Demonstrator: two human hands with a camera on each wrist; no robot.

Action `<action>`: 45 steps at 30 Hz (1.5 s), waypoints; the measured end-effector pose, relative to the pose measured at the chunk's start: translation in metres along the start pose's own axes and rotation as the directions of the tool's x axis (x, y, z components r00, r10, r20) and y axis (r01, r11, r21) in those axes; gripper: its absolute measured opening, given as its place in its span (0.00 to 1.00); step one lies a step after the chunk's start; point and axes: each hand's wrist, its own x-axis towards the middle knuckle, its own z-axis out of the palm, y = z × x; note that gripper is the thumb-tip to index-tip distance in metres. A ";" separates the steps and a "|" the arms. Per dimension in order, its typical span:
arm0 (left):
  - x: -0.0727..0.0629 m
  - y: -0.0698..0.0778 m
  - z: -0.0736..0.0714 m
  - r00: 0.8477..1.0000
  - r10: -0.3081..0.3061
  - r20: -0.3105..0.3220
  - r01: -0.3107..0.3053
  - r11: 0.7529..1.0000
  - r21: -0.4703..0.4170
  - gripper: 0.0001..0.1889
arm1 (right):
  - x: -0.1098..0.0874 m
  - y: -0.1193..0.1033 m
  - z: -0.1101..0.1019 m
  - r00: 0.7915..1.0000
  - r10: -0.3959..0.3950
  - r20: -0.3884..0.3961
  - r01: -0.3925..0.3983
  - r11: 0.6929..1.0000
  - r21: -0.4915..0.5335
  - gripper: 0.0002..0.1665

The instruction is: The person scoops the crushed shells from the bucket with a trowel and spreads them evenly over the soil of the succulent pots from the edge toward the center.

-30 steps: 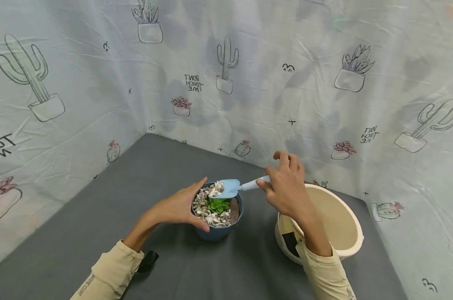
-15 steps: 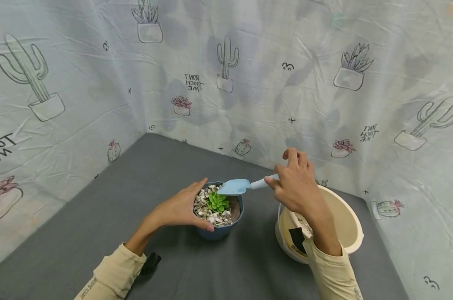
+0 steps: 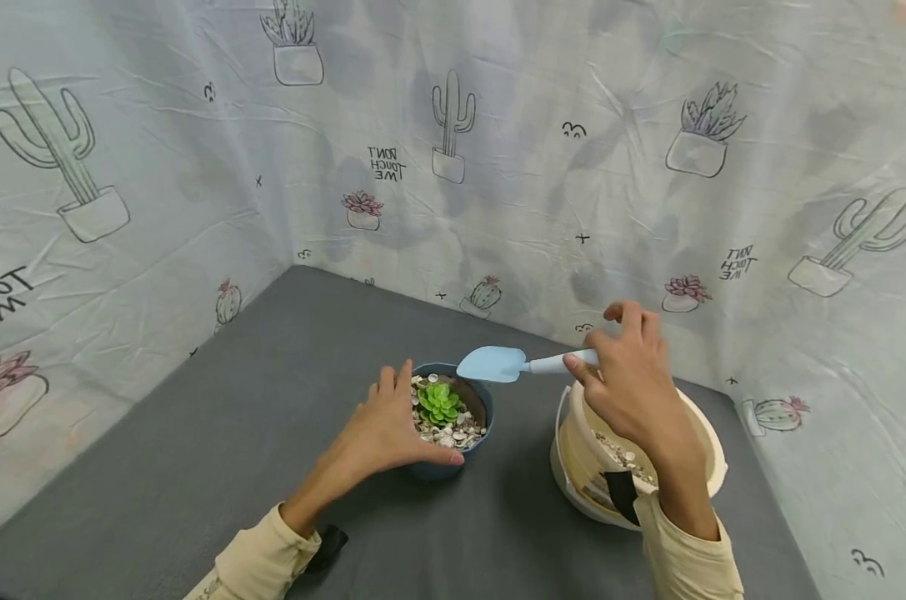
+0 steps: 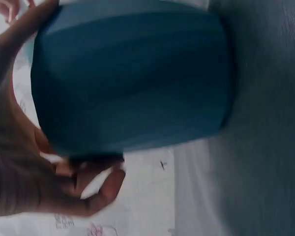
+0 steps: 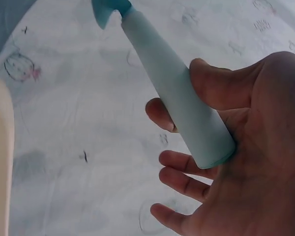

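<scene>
A blue flower pot (image 3: 437, 469) holds a green succulent (image 3: 439, 404) among pale pebbles (image 3: 453, 435), with a brown patch showing at its right side. My left hand (image 3: 381, 429) holds the pot from the left, thumb at the near side and fingers at the far side; the left wrist view shows the pot's wall (image 4: 132, 78) between them. In my right hand (image 3: 636, 379) is a light blue trowel (image 3: 493, 364), its handle (image 5: 174, 93) pinched between thumb and finger while the other fingers stay loose. No pebbles show on the blade, which hangs over the pot's far right rim.
A cream bucket (image 3: 711, 442) with pebbles (image 3: 625, 458) inside stands at the right, partly behind my right forearm. A black object (image 3: 328, 546) lies by my left sleeve. The grey table (image 3: 220, 400) meets a printed curtain (image 3: 513, 167) at the back.
The pebbles on the trowel have dropped into the pot. My right hand has drawn the trowel rightward off the plant. My left hand and the pot have shifted slightly right.
</scene>
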 end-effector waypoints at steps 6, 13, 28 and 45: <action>-0.008 0.028 0.015 0.991 -0.063 -0.119 0.086 0.976 0.200 0.78 | -0.022 0.024 -0.014 0.989 0.044 -0.141 -0.037 0.998 0.048 0.10; -0.019 0.045 0.029 0.954 0.030 -0.300 0.102 0.904 0.415 0.78 | -0.056 0.067 -0.038 0.976 0.114 -0.184 -0.112 0.994 0.019 0.10; 0.017 0.111 0.060 0.807 0.591 -0.006 -0.582 0.797 0.163 0.38 | -0.056 0.115 0.003 0.987 -0.164 -0.007 0.123 0.773 -0.622 0.23; 0.028 0.133 0.089 0.814 0.581 -0.007 -0.580 0.813 0.052 0.30 | -0.060 0.149 0.031 0.994 -0.097 0.047 0.108 0.882 -0.459 0.22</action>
